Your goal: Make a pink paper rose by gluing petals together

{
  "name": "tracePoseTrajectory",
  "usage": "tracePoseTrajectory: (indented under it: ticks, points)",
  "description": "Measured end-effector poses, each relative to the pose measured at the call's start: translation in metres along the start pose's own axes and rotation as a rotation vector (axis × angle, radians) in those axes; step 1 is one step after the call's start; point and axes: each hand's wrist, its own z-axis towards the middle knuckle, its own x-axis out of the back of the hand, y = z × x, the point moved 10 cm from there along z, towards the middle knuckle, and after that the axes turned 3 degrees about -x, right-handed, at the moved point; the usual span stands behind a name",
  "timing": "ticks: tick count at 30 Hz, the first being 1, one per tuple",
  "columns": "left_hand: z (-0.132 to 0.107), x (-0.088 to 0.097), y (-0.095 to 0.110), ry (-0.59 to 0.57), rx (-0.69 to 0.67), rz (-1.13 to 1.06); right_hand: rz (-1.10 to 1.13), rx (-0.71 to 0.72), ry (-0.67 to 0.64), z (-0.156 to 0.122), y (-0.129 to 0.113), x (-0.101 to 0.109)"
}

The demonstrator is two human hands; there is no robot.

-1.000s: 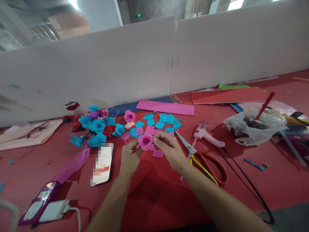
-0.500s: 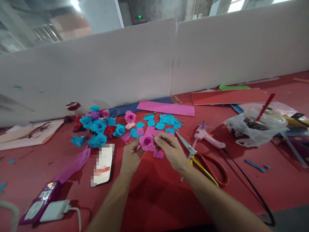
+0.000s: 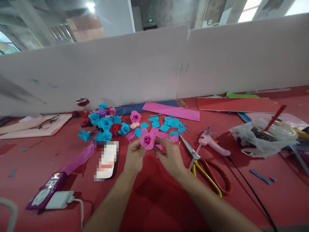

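Both my hands hold a small pink paper rose [image 3: 147, 140] just above the red table [image 3: 154, 193]. My left hand [image 3: 134, 157] pinches it from the left, fingers closed on its base. My right hand [image 3: 169, 155] grips it from the right, thumb and fingers pressed to its petals. Loose pink and blue cut petals [image 3: 166, 124] lie just behind the rose. A cluster of finished blue, red and purple paper roses [image 3: 103, 124] lies to the left.
Red-and-yellow scissors [image 3: 207, 167] and a pink glue gun [image 3: 212, 141] with a black cord lie right of my hands. A phone [image 3: 107, 159] and a purple device with charger [image 3: 48, 191] lie left. A bagged plastic cup [image 3: 270, 129] stands far right. White partition boards [image 3: 145, 71] stand behind.
The view shifted slightly. The pink rose has been lifted a little and turned between my fingers; both hands stay on it.
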Motion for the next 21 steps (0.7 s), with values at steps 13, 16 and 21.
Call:
tracePoseTrajectory:
  ticks: [13, 16, 21]
  points:
    - [-0.005, -0.016, 0.028, -0.165, -0.136, 0.261, 0.091, 0.109, 0.031, -0.001, -0.008, 0.008]
    - [-0.005, -0.015, 0.026, -0.152, -0.118, 0.267, 0.075, 0.111, 0.026, -0.002, -0.008, 0.006]
    - [-0.005, -0.012, 0.018, -0.109, -0.109, 0.234, 0.026, 0.078, 0.049, -0.001, -0.002, 0.006]
